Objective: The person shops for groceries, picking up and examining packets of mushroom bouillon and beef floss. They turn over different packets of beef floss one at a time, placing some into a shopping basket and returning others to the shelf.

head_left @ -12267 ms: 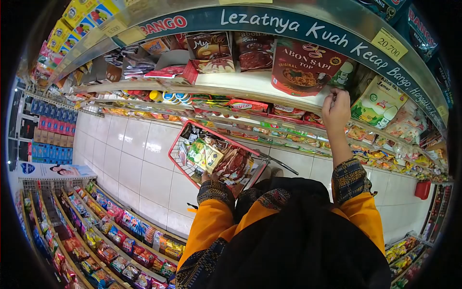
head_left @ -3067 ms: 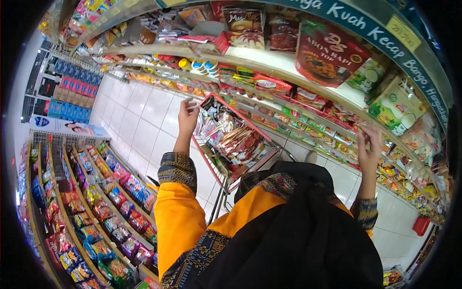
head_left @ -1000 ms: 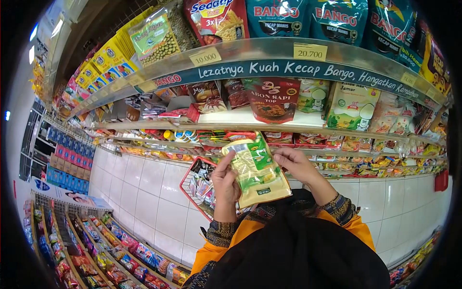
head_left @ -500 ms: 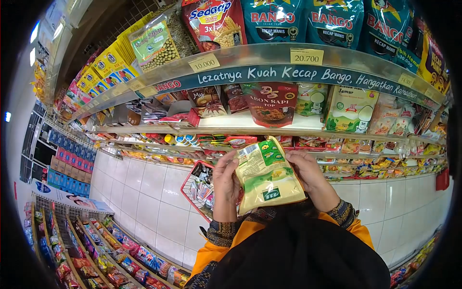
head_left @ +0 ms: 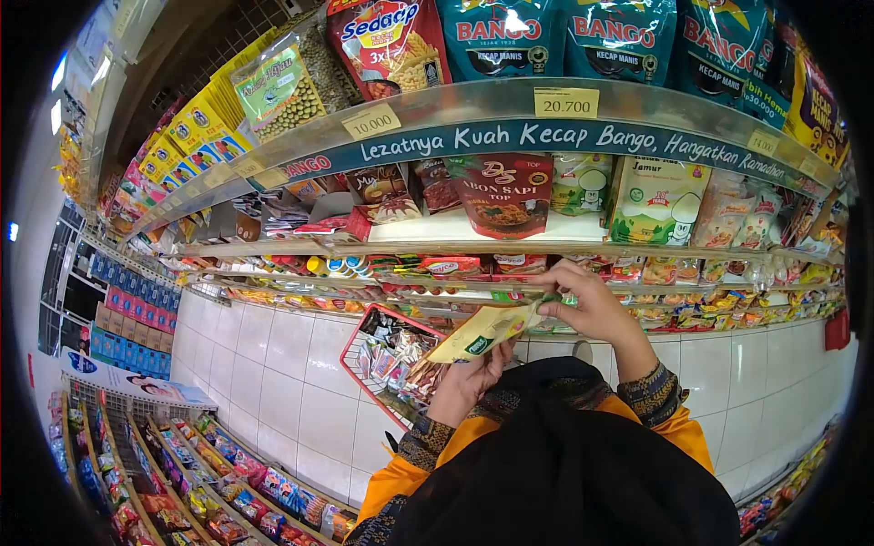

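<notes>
A yellow and green food packet [head_left: 487, 330] is tilted nearly edge-on in front of me, above the shopping basket. My left hand [head_left: 473, 375] grips it from below, fingers mostly hidden behind the packet. At its upper right corner, the thumb and fingers of my right hand [head_left: 587, 305] pinch the edge. Down to the left is a red-rimmed wire basket [head_left: 357, 329] holding several small packets. On the shelf straight ahead stand a brown Abon Sapi pouch [head_left: 503, 202] and a green and cream mushroom seasoning pack [head_left: 657, 205].
The upper shelf edge [head_left: 437, 141] carries price tags and juts out above the lower shelves. Teal Bango pouches [head_left: 501, 41] stand on top. Low snack racks [head_left: 218, 473] are at the lower left. White floor tiles [head_left: 282, 364] lie below.
The packet has turned from facing me to a slanted, almost edge-on position. My left hand has moved down under it, and my right hand has shifted up to its corner.
</notes>
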Tool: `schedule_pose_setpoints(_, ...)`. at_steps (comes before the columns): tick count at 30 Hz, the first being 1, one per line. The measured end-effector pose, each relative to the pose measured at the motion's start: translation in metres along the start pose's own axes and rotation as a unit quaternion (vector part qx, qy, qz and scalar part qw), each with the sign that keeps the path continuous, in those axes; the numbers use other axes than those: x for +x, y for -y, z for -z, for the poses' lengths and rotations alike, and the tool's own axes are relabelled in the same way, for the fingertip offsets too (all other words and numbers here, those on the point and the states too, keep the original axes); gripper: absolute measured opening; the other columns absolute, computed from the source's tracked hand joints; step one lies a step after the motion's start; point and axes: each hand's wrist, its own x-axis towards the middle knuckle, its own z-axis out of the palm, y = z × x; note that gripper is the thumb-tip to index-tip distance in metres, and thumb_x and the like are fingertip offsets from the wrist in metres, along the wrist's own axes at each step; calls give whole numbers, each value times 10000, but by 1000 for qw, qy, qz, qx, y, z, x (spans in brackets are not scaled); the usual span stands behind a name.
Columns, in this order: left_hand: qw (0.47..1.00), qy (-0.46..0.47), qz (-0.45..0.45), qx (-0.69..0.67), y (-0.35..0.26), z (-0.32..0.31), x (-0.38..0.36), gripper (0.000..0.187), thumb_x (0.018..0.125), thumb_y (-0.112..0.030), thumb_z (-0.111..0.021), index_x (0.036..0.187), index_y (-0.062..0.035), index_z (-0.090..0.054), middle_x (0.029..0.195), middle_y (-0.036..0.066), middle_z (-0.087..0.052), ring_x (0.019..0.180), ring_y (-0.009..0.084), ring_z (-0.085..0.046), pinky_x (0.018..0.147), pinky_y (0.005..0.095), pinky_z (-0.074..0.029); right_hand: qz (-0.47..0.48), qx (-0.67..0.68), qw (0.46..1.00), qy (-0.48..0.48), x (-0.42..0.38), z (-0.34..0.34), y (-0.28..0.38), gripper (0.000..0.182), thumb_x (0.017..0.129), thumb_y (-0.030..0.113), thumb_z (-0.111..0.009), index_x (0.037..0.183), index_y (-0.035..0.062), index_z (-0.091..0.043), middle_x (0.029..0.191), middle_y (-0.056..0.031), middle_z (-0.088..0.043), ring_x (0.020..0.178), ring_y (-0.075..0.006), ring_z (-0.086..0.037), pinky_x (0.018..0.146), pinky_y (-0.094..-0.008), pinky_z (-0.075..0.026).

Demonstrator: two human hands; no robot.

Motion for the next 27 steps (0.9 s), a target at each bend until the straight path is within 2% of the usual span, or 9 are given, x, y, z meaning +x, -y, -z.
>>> schedule_pose_setpoints(2, 1000, -13, 16, 23, -5, 6, 1, 380, 845, -248, -423, 1125, 4, -377, 910, 131, -483, 674, 157, -498, 475, 195, -488, -19, 8, 1000, -15, -1, -1, -8, 187, 736, 88, -584, 896, 8, -531, 779, -49, -511, 712, -170, -493, 641, -277, -402)
schedule_pose_setpoints(4, 950, 58, -4, 307, -12, 10, -5, 417, 833, -384, -416, 1038, -22, -437, 708, 43, -445, 574, 113, -414, 375, 156, -367, -38, 15, 999, -28, -2, -5, -13, 136, 752, 90, -569, 846, 1, -530, 744, -46, -508, 674, -147, -487, 613, -262, -398)
schedule_pose_setpoints(7, 889, 7, -92, 448, -15, -3, -21, 412, 815, -459, -414, 977, -89, -498, 657, -12, -399, 533, 83, -382, 461, 187, -375, -90, 20, 992, -84, -4, -13, -20, 103, 777, 99, -536, 816, 15, -493, 685, -85, -541, 595, -173, -515, 553, -270, -404)
schedule_pose_setpoints(11, 805, 6, -282, 522, 5, -5, -11, 332, 847, -354, -428, 981, -55, -482, 808, 7, -510, 725, 94, -479, 630, 245, -413, -80, 78, 976, -186, -6, -32, -34, 88, 803, 94, -505, 814, 11, -479, 644, -92, -527, 561, -148, -501, 535, -242, -390)
schedule_pose_setpoints(12, 770, 40, -323, 549, 15, -11, -18, 227, 817, -195, -525, 974, -37, -478, 875, 27, -533, 782, 95, -497, 670, 238, -422, -78, 106, 969, -210, -6, -35, -35, 94, 806, 97, -503, 810, 8, -473, 646, -97, -526, 560, -144, -503, 534, -238, -389)
schedule_pose_setpoints(16, 735, 36, -379, 562, 25, -21, -22, 258, 748, -39, -593, 979, -30, -478, 881, 37, -536, 765, 83, -495, 674, 217, -421, -67, 83, 968, -229, -6, -37, -27, 108, 810, 105, -503, 796, 4, -466, 639, -85, -522, 559, -136, -500, 534, -232, -387)
schedule_pose_setpoints(18, 650, 14, -420, 633, 19, -18, -24, 346, 703, 17, -611, 1004, -17, -446, 856, 68, -557, 676, 89, -529, 584, 219, -455, -48, 29, 970, -237, -7, -36, -27, 110, 813, 109, -503, 792, 6, -471, 635, -66, -520, 570, -117, -498, 534, -234, -389)
schedule_pose_setpoints(22, 647, 48, -427, 630, 12, -17, -25, 360, 690, 18, -625, 1005, -13, -454, 903, 77, -550, 774, 107, -537, 682, 225, -448, -20, -3, 964, -264, -9, -39, -26, 113, 813, 111, -507, 790, 6, -474, 638, -53, -520, 571, -107, -496, 527, -242, -393)
schedule_pose_setpoints(27, 761, 163, -444, 444, 19, -40, -19, 325, 745, -35, -581, 1039, -9, -448, 929, 52, -540, 879, 137, -511, 801, 258, -395, -41, 103, 960, -255, -12, -48, -30, 103, 795, 101, -536, 791, 11, -486, 588, -31, -502, 515, -80, -461, 481, -220, -372)
